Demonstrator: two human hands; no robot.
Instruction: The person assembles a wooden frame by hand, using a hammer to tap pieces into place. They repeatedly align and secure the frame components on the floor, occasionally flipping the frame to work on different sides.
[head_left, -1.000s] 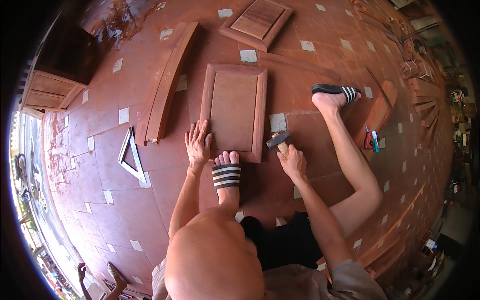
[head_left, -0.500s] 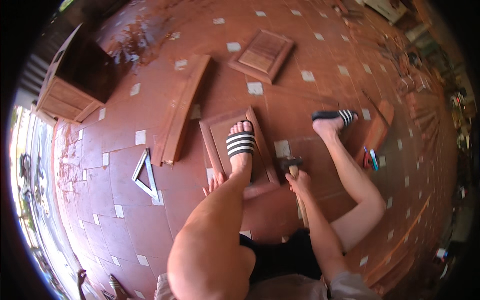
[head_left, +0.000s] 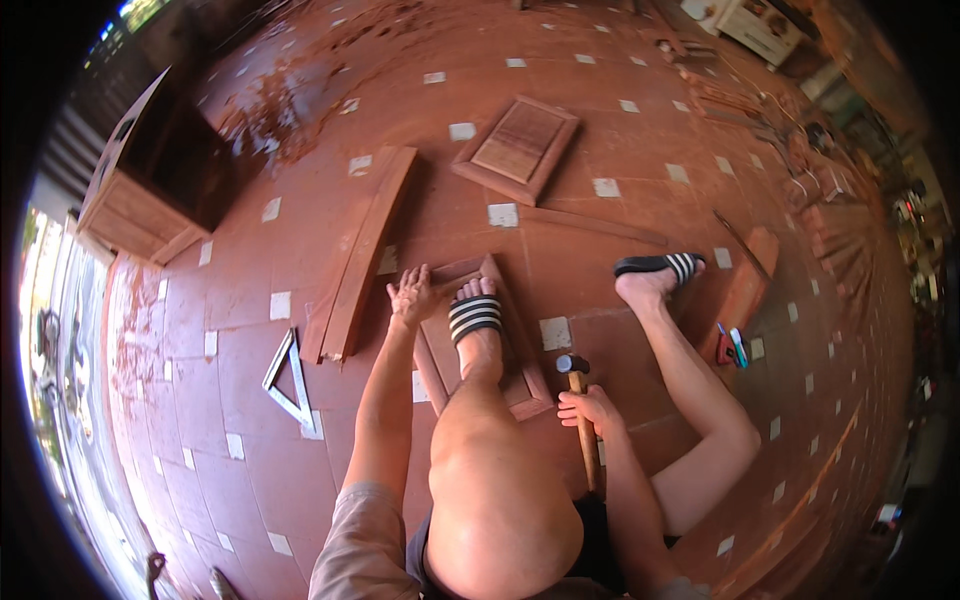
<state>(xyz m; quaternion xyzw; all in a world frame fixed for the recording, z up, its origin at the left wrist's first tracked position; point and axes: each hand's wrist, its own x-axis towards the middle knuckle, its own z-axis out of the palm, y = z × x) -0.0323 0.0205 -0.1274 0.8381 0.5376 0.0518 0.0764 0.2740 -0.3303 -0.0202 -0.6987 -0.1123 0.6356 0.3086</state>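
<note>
My left hand (head_left: 411,297) rests with spread fingers on the far left corner of a framed wooden panel (head_left: 519,330) lying on the floor. My left foot, in a black slide sandal with white stripes (head_left: 475,314), presses down on the middle of that panel. In my right hand (head_left: 592,408) is a hammer (head_left: 577,381), gripped by its wooden handle just below the dark head. The hammer is held upright beside the panel's near right corner, apart from it.
A second framed panel (head_left: 518,148) lies farther ahead. Long wooden boards (head_left: 365,250) and a folded metal measuring tool (head_left: 288,378) are at left, near a wooden cabinet (head_left: 145,205). At right lie a reddish plank (head_left: 745,285) and small red and blue tools (head_left: 732,347).
My left hand has moved from the panel's near left side to its far left corner. The hammer in my right hand has shifted slightly toward me.
</note>
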